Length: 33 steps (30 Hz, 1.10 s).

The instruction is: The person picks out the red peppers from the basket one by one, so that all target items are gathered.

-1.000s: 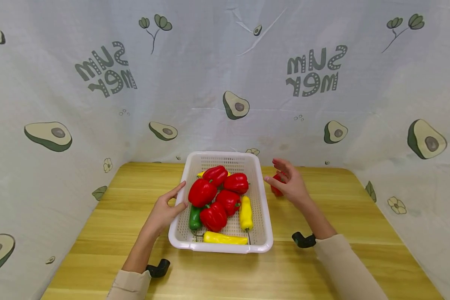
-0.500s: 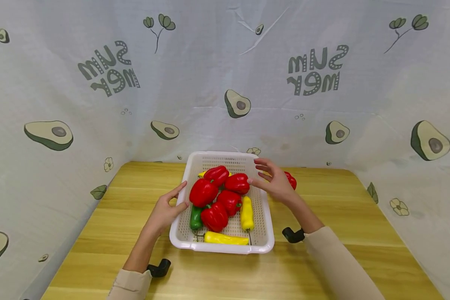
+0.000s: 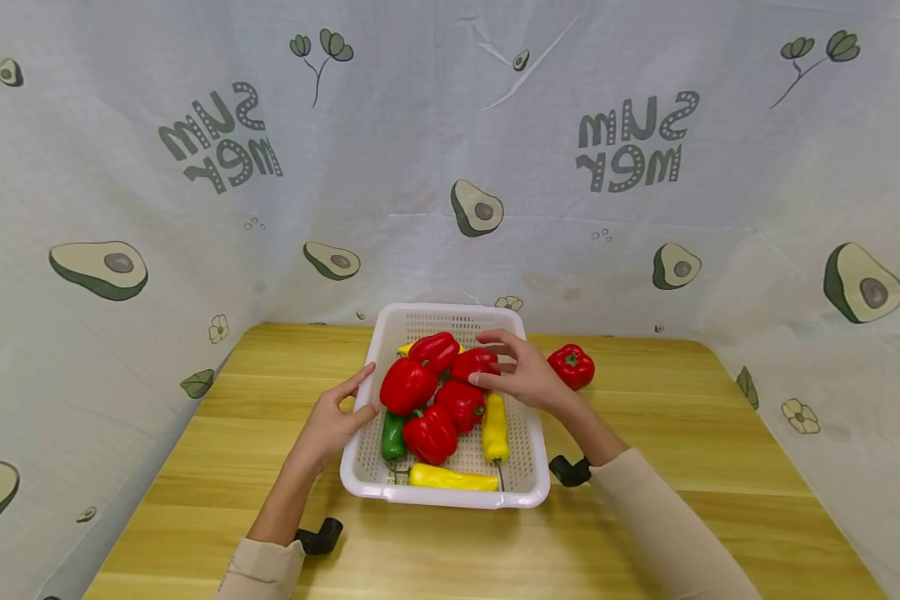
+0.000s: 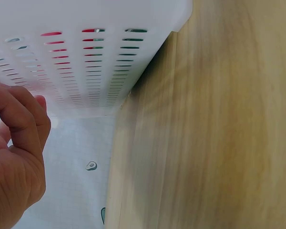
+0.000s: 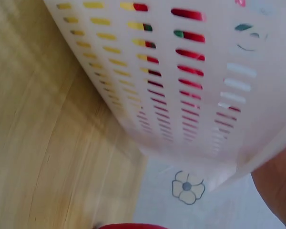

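Note:
A white perforated plastic basket (image 3: 536, 450) holds several red bell peppers (image 3: 408, 386), yellow long peppers (image 3: 495, 427) and a green pepper (image 3: 393, 437). At its left rim, my left hand (image 3: 328, 423) holds on, thumb over the edge; the left wrist view shows curled fingers beside the outer wall. Over the right rim reaches my right hand (image 3: 528, 375), fingers spread about the right end of a red bell pepper (image 3: 471, 363) in the basket. Whether they press on it is hard to tell. The right wrist view mostly shows the basket's wall (image 5: 181, 109).
Outside the basket, another red bell pepper (image 3: 572, 367) stands on the wooden table (image 3: 660, 417), just behind my right wrist. A white avocado-print cloth (image 3: 390, 167) hangs along the table's back and sides.
My right hand has moved left from the bell pepper on the table to the one in the basket. The table pepper is now uncovered. My left hand stays at the rim.

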Motion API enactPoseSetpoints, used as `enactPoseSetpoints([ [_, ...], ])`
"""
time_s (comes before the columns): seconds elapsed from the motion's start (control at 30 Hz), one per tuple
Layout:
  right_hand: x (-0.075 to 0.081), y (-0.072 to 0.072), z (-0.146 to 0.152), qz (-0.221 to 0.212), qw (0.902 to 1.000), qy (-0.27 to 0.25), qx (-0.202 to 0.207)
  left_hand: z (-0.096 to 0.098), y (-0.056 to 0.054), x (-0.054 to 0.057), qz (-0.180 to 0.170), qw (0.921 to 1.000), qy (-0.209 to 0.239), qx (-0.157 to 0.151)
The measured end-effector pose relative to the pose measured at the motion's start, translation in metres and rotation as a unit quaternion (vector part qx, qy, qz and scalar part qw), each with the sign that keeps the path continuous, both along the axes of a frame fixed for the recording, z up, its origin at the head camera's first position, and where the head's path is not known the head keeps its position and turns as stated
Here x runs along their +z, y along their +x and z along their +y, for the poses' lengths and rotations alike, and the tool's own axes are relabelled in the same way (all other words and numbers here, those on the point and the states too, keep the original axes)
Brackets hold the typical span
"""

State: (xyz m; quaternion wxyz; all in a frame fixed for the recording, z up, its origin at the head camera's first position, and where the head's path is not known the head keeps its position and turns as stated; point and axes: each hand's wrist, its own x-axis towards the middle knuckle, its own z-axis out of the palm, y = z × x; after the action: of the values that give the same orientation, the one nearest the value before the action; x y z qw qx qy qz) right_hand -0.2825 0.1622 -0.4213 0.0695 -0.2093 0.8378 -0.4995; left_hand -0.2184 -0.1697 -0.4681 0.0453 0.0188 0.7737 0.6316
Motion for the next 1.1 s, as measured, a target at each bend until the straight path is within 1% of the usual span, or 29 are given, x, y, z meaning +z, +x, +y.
enactPoseSetpoints([
  [0.13,0.000,0.003,-0.008,0.005,0.9996,0.027,0.002,0.000,-0.002,0.001,0.003,1.0000,-0.005,-0.001],
  [0.3,0.000,0.005,-0.016,0.012,0.9979,0.060,0.020,0.000,-0.002,0.002,0.003,1.0000,0.001,-0.002],
  [0.53,-0.004,0.005,-0.022,0.034,0.9949,0.088,0.036,-0.002,-0.004,0.001,0.001,1.0000,-0.007,0.001],
  [0.7,-0.006,0.005,-0.026,0.058,0.9876,0.135,0.056,-0.003,-0.005,0.000,-0.004,1.0000,0.003,-0.001],
  [0.87,-0.005,0.006,-0.028,0.062,0.9821,0.162,0.072,-0.003,-0.006,-0.001,0.004,1.0000,0.001,-0.007],
  [1.0,-0.005,0.006,-0.030,0.072,0.9768,0.182,0.086,-0.004,-0.007,-0.001,0.004,0.9999,0.006,-0.011],
  [1.1,-0.006,0.006,-0.031,0.073,0.9722,0.206,0.084,-0.004,-0.009,-0.001,0.005,0.9999,0.006,-0.012],
])
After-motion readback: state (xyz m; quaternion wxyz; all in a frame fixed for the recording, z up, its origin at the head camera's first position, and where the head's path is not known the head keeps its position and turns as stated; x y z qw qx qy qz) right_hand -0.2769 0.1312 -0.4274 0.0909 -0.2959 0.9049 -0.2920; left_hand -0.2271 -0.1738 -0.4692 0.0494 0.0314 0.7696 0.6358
